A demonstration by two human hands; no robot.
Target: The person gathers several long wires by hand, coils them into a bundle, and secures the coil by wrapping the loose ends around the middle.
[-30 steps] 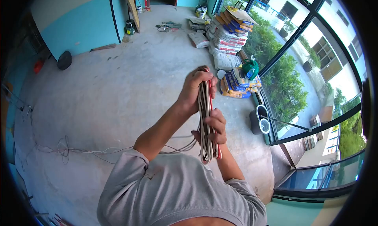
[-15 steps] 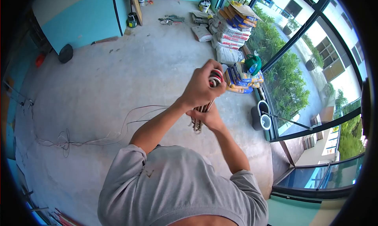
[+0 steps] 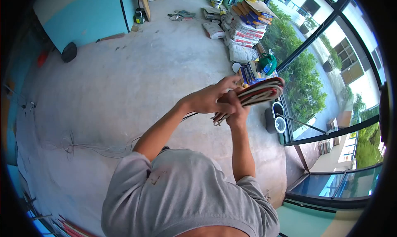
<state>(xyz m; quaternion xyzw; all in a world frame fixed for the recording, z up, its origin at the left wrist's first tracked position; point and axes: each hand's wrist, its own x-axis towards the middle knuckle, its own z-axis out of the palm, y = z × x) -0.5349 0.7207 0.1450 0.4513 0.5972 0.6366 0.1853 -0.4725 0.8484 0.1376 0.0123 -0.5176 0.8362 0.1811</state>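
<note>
A folded bundle of red, white and dark electrical wire (image 3: 264, 91) is gripped in my right hand (image 3: 238, 113), its looped end pointing up and right. More loop ends stick out below that grip. Close against the bundle's left side is my left hand (image 3: 206, 97), fingers curved and spread apart, without a closed grip. Dark strands come out under my left wrist and trail toward loose, tangled wire (image 3: 97, 147) on the floor. Whether a strand touches my left palm is hidden.
Stacked bags (image 3: 245, 34) stand along the glass wall, with a green bag (image 3: 268, 63) on a lower pile. A dark bucket (image 3: 271, 120) sits right of my hands. Tools (image 3: 181, 16) lie on the concrete floor (image 3: 124, 84) farther off.
The bundle has swung over to the right, its looped end now pointing away from me. My left hand has come off that end and loosened. My right hand has moved up and right.
</note>
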